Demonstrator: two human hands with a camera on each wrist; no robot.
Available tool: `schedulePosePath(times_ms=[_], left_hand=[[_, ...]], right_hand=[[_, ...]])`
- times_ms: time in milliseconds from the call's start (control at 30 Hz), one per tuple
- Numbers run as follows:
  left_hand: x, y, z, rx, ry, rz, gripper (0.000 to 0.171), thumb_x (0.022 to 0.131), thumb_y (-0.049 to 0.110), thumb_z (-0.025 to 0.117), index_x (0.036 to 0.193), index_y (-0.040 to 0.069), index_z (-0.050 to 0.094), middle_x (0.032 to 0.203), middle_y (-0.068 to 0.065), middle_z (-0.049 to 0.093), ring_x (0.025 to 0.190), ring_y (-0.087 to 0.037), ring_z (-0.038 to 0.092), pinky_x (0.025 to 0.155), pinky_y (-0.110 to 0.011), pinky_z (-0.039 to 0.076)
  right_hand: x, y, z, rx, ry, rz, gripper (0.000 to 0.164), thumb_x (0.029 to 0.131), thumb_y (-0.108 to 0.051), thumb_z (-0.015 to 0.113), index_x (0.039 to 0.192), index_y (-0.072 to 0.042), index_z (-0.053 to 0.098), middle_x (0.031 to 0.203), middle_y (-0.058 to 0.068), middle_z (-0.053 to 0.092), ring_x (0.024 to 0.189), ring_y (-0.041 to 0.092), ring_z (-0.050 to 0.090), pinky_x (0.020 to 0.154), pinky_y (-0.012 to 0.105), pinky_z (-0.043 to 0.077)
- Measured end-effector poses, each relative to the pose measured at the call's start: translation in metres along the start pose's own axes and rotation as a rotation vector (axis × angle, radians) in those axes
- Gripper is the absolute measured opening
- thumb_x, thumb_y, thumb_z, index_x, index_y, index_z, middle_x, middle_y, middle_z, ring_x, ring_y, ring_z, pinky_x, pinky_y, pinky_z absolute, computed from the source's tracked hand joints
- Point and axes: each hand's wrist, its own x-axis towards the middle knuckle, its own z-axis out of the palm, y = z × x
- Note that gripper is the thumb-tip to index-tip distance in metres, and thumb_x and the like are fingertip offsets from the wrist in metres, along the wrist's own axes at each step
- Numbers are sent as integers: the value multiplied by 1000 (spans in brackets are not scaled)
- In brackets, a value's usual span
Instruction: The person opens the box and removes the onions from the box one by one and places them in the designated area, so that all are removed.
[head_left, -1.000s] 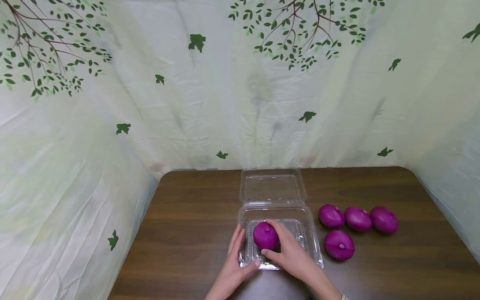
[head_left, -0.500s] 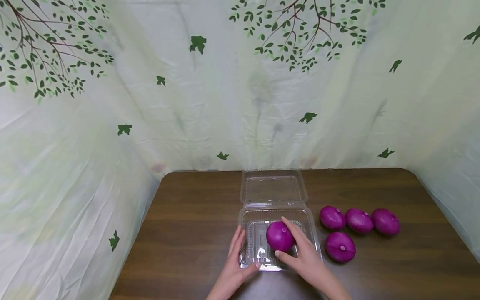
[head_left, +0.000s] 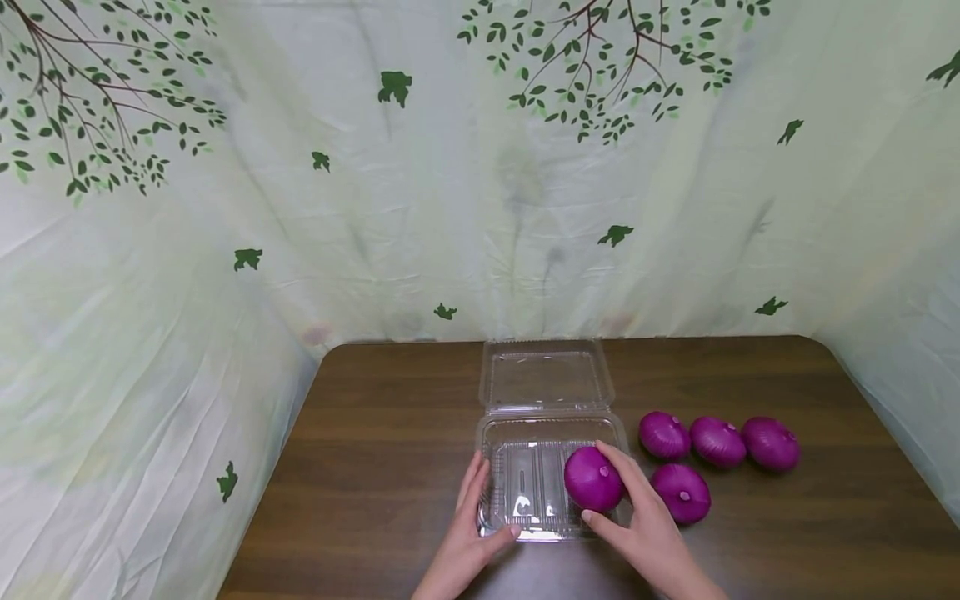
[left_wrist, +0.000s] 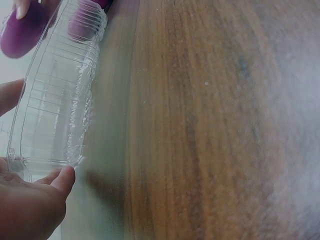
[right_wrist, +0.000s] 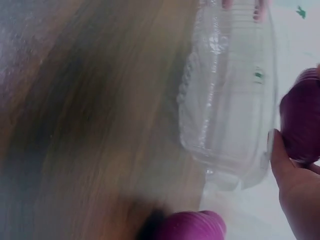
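A clear plastic clamshell container (head_left: 517, 479) lies on the table with its hinged lid (head_left: 546, 377) folded back. My left hand (head_left: 467, 533) grips its near left corner, fingers along the left side and thumb at the front rim. In the left wrist view the fingers (left_wrist: 62, 182) reach under that corner. Between thumb and fingers, my right hand (head_left: 645, 525) holds a purple onion (head_left: 592, 478) over the container's right part. The right wrist view has this onion (right_wrist: 302, 117) raised beyond the container's rim, partly cut off by the frame edge.
To the container's right, several more purple onions lie on the brown wooden table (head_left: 390, 450): three in a back row, including the middle onion (head_left: 717, 442), and a nearer onion (head_left: 681, 492) close by my right hand. A leaf-printed cloth (head_left: 525, 208) hangs behind the table.
My right hand has carried the onion rightward, from the container's middle to over its right side. The left hand stays at the near left corner.
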Motion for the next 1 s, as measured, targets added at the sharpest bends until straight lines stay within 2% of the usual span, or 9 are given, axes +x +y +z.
schedulePosePath(times_ms=[100,300,433,600,767,833,933,1000], left_hand=[[0,0,0,0,-1,-3,98,79,21,81,157,9,22,164,4,4,147,-31,4,111,-66,7],[0,0,0,-10,1,-10,97,80,20,81,156,9,22,164,4,3,147,-31,3,110,-67,6],[1,-1,0,-16,2,-10,97,80,20,81,156,9,22,164,4,3,147,-31,3,110,-67,6],[0,-1,1,-15,2,0,98,79,20,81,156,9,22,164,3,4,147,-31,4,111,-67,6],[1,0,1,-14,3,-3,98,79,20,81,156,8,22,164,4,4,147,-31,3,111,-66,6],[1,0,2,-16,1,-4,98,79,20,81,156,8,22,164,4,4,147,-31,3,111,-66,6],[0,-1,2,-27,-2,-3,97,79,19,81,156,7,22,164,3,4,147,-31,3,111,-66,6],[0,-1,2,-36,-3,-3,97,79,17,81,156,7,22,164,3,4,147,-30,2,111,-65,6]], right_hand=[[-4,-1,-5,30,13,27,91,72,-6,86,147,-31,40,143,-9,44,121,17,53,97,29,47],[-10,-3,-14,69,58,72,92,70,-3,87,145,-29,41,139,-3,48,119,21,55,96,18,43],[-12,-5,-21,71,78,133,89,71,-10,89,144,-28,42,136,-1,50,118,22,56,94,16,42],[-17,-7,-33,53,95,184,86,72,-18,89,145,-28,43,133,-1,52,110,13,60,89,18,48],[-23,-6,-47,-47,120,180,85,70,-24,91,143,-30,46,124,-2,58,92,11,63,77,30,54],[-25,-4,-52,-114,128,176,86,69,-27,91,142,-31,47,124,-5,58,93,11,61,75,33,53],[-29,0,-60,-194,131,162,87,68,-32,92,142,-33,47,126,-8,56,96,7,59,76,33,52],[-31,2,-64,-211,137,145,87,68,-31,92,142,-31,46,127,-8,55,99,3,57,78,27,51]])
